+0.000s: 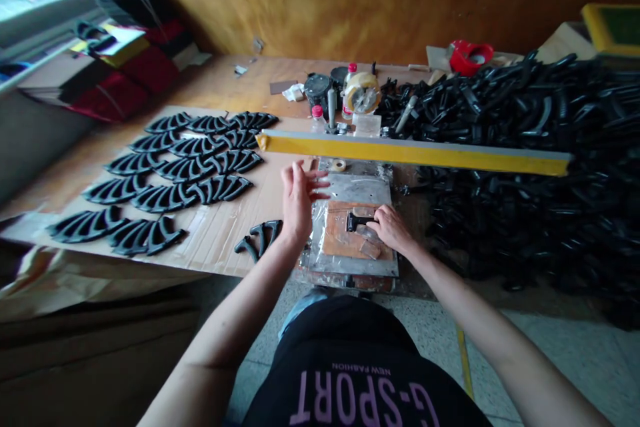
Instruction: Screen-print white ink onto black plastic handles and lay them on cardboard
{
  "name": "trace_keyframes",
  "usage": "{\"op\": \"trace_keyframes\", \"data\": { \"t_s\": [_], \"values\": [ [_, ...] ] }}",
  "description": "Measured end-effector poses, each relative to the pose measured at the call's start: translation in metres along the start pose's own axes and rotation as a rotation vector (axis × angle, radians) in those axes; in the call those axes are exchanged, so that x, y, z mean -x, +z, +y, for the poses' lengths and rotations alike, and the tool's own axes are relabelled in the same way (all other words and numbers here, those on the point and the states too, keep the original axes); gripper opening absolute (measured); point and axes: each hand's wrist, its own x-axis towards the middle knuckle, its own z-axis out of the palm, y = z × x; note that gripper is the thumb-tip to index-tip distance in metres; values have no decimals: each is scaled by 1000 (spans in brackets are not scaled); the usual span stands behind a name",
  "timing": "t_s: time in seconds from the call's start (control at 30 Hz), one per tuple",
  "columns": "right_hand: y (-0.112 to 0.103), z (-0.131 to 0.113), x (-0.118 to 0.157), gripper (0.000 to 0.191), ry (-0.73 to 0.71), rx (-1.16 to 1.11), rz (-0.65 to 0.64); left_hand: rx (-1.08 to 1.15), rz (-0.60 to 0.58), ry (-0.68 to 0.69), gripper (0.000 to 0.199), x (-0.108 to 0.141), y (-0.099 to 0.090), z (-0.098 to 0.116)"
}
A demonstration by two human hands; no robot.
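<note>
A wooden workbench (220,90) runs along a mottled ochre wall (350,0). The right hand (393,228) is curled, its fingertips bearing down on a small black moulded piece (357,221), which lies on a smooth orange-brown sheet (345,233). That sheet sits on crinkled clear plastic film (317,230) over a dull metal plate (350,190). The left hand (300,200) is open with its fingers splayed, just beside the plate's upper left edge; whether they touch it cannot be told. Beyond the plate, a long, straight yellow-faced bar (415,153) crosses the view. To the left, a corrugated cardboard sheet (215,240) carries neat rows of ridged, fan-shaped black plastic pieces (170,197). To the right rises a tangled heap of curved black parts (520,147). Farther back stand a clear roll of packing tape (363,93), a red-capped plastic bottle (317,119) and a red tape dispenser (470,57).
</note>
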Motion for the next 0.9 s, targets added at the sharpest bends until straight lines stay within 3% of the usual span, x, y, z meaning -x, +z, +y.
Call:
{"op": "trace_keyframes", "data": {
  "t_s": [0.03,0.1,0.13,0.2,0.27,0.3,0.37,0.47,0.5,0.57,0.6,0.67,0.73,0.8,0.9],
  "values": [
    [5,-13,4,16,37,37,-8,4,-39,-130,61,16,1,-17],
    [8,-41,10,13,109,60,11,-21,-241,-502,63,51,3,-52],
    [9,-56,14,13,99,52,33,9,-267,-611,62,67,4,-68],
    [8,-81,19,12,-68,7,56,104,-234,-702,54,87,0,-92],
    [2,-86,22,12,-282,-64,39,153,-110,-677,45,91,-17,-104],
    [-6,-76,23,11,-326,-90,34,127,-39,-642,42,88,-32,-106],
    [-28,-33,25,15,-198,-66,73,-8,104,-535,39,78,-76,-107],
    [-68,69,39,31,354,203,155,-299,414,-472,38,64,-160,-109],
    [-78,101,46,30,444,245,150,-394,501,-514,36,61,-186,-111],
    [-89,152,61,22,532,283,79,-626,524,-635,39,57,-223,-118],
    [-90,169,68,19,535,285,42,-762,463,-686,43,54,-235,-122],
    [-85,186,78,15,540,307,-25,-1013,278,-731,54,47,-247,-128],
    [-78,188,82,19,562,371,-66,-1141,154,-730,61,37,-250,-130],
    [-72,180,81,25,603,468,-48,-1158,120,-741,62,28,-252,-125],
    [-65,148,73,31,570,506,115,-1184,98,-738,58,18,-252,-109]
  ]
}}
